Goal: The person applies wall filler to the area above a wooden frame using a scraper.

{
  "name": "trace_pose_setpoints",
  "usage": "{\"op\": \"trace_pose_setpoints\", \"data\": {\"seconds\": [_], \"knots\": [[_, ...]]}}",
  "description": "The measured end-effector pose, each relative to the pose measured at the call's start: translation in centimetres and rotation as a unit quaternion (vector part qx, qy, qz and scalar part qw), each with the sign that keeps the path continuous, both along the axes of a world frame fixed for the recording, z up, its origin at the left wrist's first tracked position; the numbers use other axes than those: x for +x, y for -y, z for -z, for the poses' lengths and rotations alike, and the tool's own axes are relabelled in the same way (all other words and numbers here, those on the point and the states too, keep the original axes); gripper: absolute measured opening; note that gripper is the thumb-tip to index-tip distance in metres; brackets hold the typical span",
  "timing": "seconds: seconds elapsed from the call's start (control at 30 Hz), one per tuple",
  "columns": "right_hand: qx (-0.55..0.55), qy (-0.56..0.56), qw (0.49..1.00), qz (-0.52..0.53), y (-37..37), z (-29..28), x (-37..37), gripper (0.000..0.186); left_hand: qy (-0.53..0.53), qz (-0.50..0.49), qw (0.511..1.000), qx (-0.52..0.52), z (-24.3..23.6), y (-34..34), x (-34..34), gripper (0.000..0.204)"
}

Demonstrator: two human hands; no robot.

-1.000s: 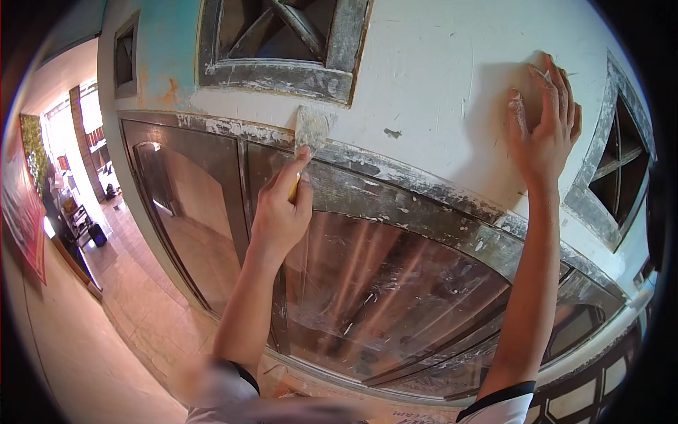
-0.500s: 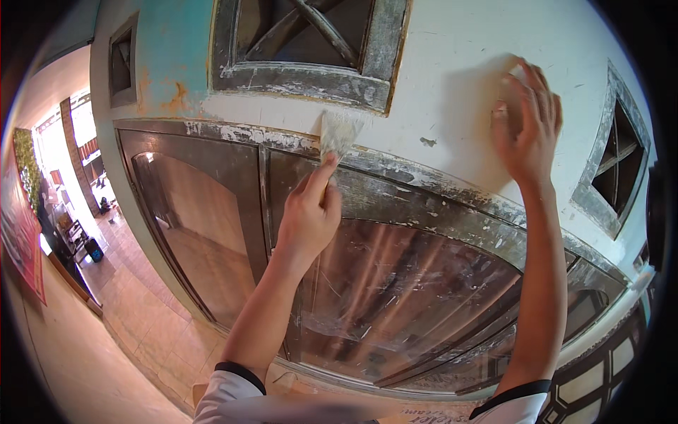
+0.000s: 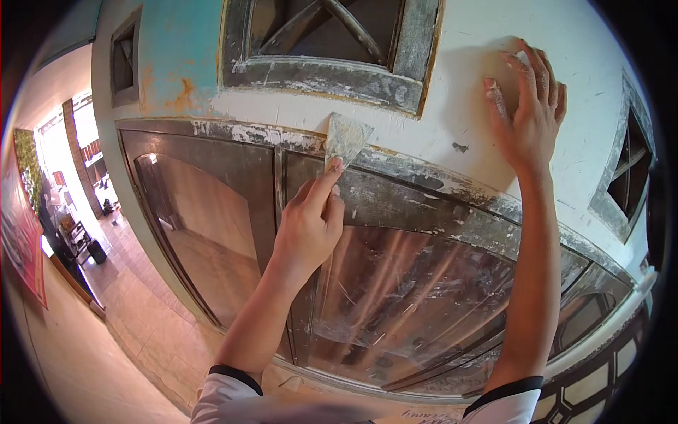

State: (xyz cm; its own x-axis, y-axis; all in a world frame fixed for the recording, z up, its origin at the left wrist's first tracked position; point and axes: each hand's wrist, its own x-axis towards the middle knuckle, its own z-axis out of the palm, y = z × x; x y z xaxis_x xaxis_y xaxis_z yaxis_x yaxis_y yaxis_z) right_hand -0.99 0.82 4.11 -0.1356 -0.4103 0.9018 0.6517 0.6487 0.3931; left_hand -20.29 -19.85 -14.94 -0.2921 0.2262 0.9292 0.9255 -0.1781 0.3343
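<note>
My left hand (image 3: 311,226) is closed round the handle of a putty knife (image 3: 347,134), its index finger stretched along the blade. The broad, whitish-smeared blade points up and lies over the top rail of the brown wooden window frame (image 3: 233,134), its edge against the white wall strip above. My right hand (image 3: 533,116) rests on the white wall (image 3: 473,78) with fingers apart and slightly bent. White dust coats its thumb and fingers. A small pale patch shows by its fingertips; I cannot tell whether it is a thing or the wall.
Above the knife is a weathered vent frame (image 3: 325,81) with crossed bars; another vent (image 3: 625,169) is at the right. Glass panes (image 3: 409,297) fill the lower frame. Turquoise paint (image 3: 180,56) peels at upper left. A tiled floor (image 3: 152,339) runs along the left.
The view has shifted slightly. The putty knife remains at the joint between rail and wall. My right hand has moved a little up the wall, its thumb and fingers spread wider.
</note>
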Motion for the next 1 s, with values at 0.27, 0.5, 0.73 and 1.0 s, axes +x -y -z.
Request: {"op": "trace_pose_setpoints", "data": {"seconds": [0.27, 0.5, 0.73, 1.0], "knots": [[-0.006, -0.011, 1.0, 0.008, 0.0, 0.2, -0.3, 0.039, 0.028, 0.024, 0.999, -0.005, -2.0, 0.5, -0.6, 0.039], [-0.02, -0.014, 1.0, 0.004, 0.4, 0.4, -0.5, 0.041, 0.002, 0.006, 0.999, 0.043, 0.9, 0.4, -2.3, 0.045], [-0.024, -0.014, 1.0, 0.008, 0.1, 0.4, -0.4, 0.042, -0.006, 0.005, 0.997, 0.072, 0.1, 0.6, -3.1, 0.039], [-0.014, -0.012, 1.0, -0.003, 0.6, 0.2, -0.9, 0.041, 0.014, -0.01, 0.998, 0.06, -1.1, 1.7, -4.6, 0.038]]}}
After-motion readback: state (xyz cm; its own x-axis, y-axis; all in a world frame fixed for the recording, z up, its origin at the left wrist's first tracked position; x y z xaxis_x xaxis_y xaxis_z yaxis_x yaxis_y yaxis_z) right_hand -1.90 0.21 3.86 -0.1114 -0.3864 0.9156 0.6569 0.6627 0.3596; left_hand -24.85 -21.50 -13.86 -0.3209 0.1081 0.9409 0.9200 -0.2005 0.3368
